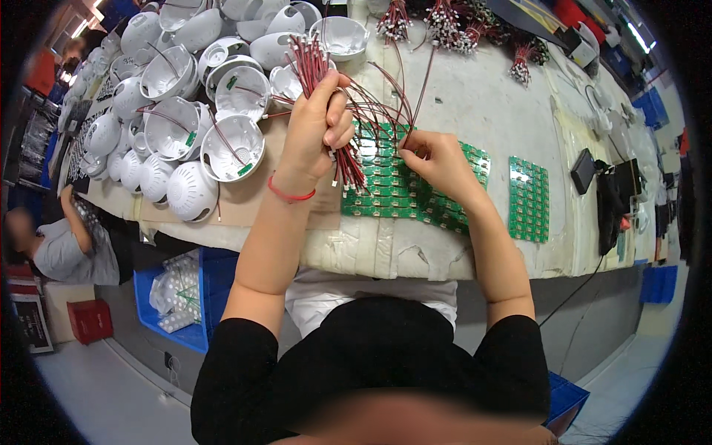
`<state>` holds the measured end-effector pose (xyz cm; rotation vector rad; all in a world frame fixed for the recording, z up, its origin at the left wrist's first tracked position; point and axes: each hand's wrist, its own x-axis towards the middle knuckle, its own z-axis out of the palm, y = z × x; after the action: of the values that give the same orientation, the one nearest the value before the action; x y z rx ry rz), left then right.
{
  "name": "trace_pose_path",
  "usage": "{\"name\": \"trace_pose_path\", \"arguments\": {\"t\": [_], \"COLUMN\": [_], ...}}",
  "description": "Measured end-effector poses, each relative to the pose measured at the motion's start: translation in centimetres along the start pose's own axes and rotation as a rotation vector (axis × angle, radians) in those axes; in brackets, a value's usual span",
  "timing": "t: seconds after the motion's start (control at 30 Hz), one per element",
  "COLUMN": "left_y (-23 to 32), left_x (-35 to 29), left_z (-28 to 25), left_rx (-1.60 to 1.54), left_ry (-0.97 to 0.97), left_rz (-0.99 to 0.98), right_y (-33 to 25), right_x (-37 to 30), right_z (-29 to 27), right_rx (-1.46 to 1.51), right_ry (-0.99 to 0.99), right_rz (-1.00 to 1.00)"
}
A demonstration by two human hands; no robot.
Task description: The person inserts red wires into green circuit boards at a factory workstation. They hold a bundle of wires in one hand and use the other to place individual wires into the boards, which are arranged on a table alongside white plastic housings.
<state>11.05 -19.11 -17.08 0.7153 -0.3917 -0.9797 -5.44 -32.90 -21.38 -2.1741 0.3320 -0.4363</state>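
Observation:
My left hand [319,130], closed in a fist, grips a bundle of thin red and black wires [308,63] with small white connectors at their ends. The bundle sticks out above and below the fist. To its right my right hand [437,163] pinches a thin dark red wire [423,93] between thumb and fingers, over a green circuit board panel [378,204]. Several wires from the bundle fan out across that panel. Whether the pinched wire's lower end touches the board is hidden by the fingers. A second, overlapping green panel [475,156] lies partly under my right hand and wrist.
White plastic domed housings [233,144], some with wires and small green boards inside, crowd the table's left. Another green panel [528,200] and a black box [584,170] lie at right. Wire bundles [445,26] lie at the far edge. A blue bin [204,297] stands below; a person [74,241] sits left.

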Motion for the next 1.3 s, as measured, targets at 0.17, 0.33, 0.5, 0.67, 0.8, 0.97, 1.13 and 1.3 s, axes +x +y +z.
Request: {"name": "trace_pose_path", "arguments": {"t": [0.17, 0.33, 0.5, 0.67, 0.8, 0.97, 1.13, 1.3], "left_y": [0.0, 0.0, -0.1, 0.0, -0.2, -1.4, -1.0, -0.6], "left_x": [-0.2, -0.1, 0.0, -0.4, -0.2, 0.7, 0.4, 0.0], "left_z": [0.0, -0.1, 0.0, 0.6, 0.3, -0.8, -0.4, -0.3], "left_rx": [0.019, 0.021, 0.025, 0.056, 0.133, 0.140, 0.085, 0.075], "left_ry": [0.009, 0.016, 0.013, 0.099, 0.209, 0.084, 0.059, 0.049], "left_rz": [0.002, 0.008, 0.010, 0.018, -0.025, 0.055, 0.064, 0.068], "right_y": [-0.6, -0.3, 0.0, -0.8, -1.1, -1.0, -0.3, 0.3], "right_x": [0.2, 0.2, 0.3, 0.3, -0.1, 0.0, 0.2, 0.6], "right_z": [0.3, 0.1, 0.1, 0.4, 0.8, 1.5, 1.1, 0.8], "right_rx": [-0.109, -0.142, -0.180, -0.280, -0.387, -0.397, -0.276, -0.222], "right_ry": [-0.003, -0.069, -0.041, -0.080, -0.095, -0.088, -0.112, -0.149], "right_rz": [-0.046, -0.031, -0.099, -0.149, -0.128, -0.158, -0.152, -0.052]}}
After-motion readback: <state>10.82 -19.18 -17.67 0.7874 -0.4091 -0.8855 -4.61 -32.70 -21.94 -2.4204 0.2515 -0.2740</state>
